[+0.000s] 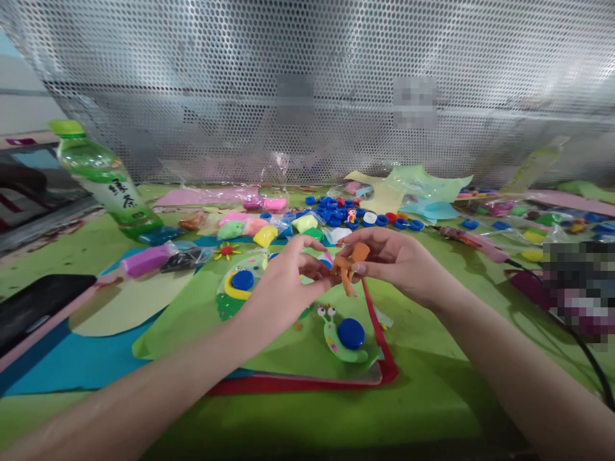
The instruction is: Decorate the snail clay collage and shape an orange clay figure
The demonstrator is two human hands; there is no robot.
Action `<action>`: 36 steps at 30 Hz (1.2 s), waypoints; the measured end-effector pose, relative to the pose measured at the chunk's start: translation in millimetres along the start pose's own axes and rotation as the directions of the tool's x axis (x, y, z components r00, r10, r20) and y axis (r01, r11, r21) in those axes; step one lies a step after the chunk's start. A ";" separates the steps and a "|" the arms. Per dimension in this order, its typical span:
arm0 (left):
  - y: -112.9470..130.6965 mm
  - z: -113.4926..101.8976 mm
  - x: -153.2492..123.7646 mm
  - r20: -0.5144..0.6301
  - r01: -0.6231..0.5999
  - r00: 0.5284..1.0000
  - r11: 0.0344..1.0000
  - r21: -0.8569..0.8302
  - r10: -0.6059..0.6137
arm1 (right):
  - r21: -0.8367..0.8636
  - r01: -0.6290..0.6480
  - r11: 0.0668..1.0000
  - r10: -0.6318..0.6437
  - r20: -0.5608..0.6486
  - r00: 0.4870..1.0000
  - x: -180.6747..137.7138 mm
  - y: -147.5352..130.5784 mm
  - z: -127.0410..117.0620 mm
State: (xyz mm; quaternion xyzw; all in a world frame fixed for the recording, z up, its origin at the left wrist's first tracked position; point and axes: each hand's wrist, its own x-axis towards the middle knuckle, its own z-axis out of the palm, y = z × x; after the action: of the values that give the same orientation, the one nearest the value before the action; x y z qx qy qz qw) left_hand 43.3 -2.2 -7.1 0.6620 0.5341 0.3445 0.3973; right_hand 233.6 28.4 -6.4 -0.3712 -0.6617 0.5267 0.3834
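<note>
An orange-brown piece of modelling clay (346, 269) with uneven, branching ends is held in the air above the green felt sheet (192, 339). My left hand (293, 275) closes its fingertips on the clay's left side. From the other side, my right hand (389, 259) pinches the same piece between thumb and fingers. Just below lies a light-green clay snail (336, 342) with googly eyes and a blue bottle cap (352, 334) for a shell. Behind my left hand, a yellow clay snail (234, 289) with another blue cap rests on a round picture, partly hidden.
Bags of coloured clay (265, 235) and a pile of blue caps (331, 210) lie beyond the sheet. On the left are a green tea bottle (108, 182) and a black phone (43, 307). To the right, a pink glue gun (480, 245) trails a cable. Perforated metal (230, 83) borders the back.
</note>
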 end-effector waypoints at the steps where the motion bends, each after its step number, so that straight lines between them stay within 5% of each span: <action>1: 0.5 0.2 -0.4 0.002 0.000 1.000 1.000 -0.021 0.000 | -0.002 0.000 1.000 0.000 0.002 1.000 0.1 0.0 -0.1; 9: 5.4 -2.9 -1.1 0.108 -0.033 0.993 0.996 -0.082 0.042 | -0.069 0.067 0.995 -0.061 0.092 0.994 -1.6 -5.7 -6.4; 16: 4.0 -3.5 -4.8 -0.053 -0.151 0.985 0.973 0.176 0.163 | -0.121 0.129 0.984 -0.133 -0.029 0.991 -2.8 -4.9 -3.4; 24: 4.6 6.9 -7.9 0.214 0.093 0.974 0.993 -0.069 -0.076 | -0.207 0.148 0.967 -0.168 -0.086 0.982 -6.9 -7.3 9.2; 36: 2.6 5.1 -6.1 0.149 0.018 0.989 0.999 -0.029 -0.014 | -0.242 0.163 0.956 -0.166 0.008 0.986 -8.1 -5.7 9.2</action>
State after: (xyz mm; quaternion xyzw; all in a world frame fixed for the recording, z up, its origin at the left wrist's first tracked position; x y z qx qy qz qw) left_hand 47.8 -9.3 -7.3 0.6755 0.5031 0.2989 0.4486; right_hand 228.4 16.4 -3.2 -0.3621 -0.7470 0.4061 0.3820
